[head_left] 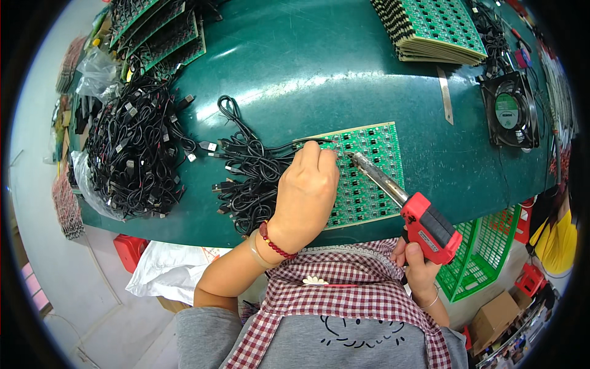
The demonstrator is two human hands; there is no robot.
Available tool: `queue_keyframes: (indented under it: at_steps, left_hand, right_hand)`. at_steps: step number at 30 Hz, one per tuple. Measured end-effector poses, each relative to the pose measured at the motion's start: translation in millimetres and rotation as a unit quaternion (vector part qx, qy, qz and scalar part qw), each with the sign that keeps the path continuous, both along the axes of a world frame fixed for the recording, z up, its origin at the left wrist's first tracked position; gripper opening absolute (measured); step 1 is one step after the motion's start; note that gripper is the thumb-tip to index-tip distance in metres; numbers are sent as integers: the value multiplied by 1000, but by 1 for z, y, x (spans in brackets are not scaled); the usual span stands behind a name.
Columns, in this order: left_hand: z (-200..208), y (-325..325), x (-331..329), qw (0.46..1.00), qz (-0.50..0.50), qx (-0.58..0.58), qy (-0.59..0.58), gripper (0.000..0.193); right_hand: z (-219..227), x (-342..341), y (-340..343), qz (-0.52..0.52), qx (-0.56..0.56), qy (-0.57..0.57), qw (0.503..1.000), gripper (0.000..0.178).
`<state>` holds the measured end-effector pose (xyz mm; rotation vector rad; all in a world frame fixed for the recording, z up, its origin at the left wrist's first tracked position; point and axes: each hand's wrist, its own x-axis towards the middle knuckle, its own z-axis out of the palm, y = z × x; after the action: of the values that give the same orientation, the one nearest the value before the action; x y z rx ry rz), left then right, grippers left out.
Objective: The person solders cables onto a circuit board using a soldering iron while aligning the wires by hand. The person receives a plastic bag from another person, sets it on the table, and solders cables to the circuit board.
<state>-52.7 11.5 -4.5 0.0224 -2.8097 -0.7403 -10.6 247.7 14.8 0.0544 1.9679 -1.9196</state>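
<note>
Right hand [421, 269]: fingers wrapped round the grip of a red soldering gun [430, 227], its metal barrel [382, 178] slanting over the green circuit board [361, 192]. Left hand [309, 187]: fingers bunched over the board's upper left part; whether they pinch a cable end, we cannot tell. Board lies on the tabletop [276, 55], just right of a bunch of black cables [249, 163]. Our worry: the barrel's tip, presumably hot, sits near the left fingers; a slip could burn skin. We judge, too, that a snagged cable could drag the board askew.
</note>
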Motion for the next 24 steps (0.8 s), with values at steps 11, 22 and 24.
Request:
queue_keyframes:
  at_steps: [11,22,24]
  left_hand:
    - [1,-1,0,1000,1,10,10,13]
    - [0,-1,0,1000,5,0,7,12]
    - [-1,0,0,1000,5,-2,3,12]
  right_hand:
    - [-4,1,-3,20,41,-3,999,30]
    - [-8,6,3,16,7,8,1000,37]
    - [-7,5,3,9,-1,11,1000,39]
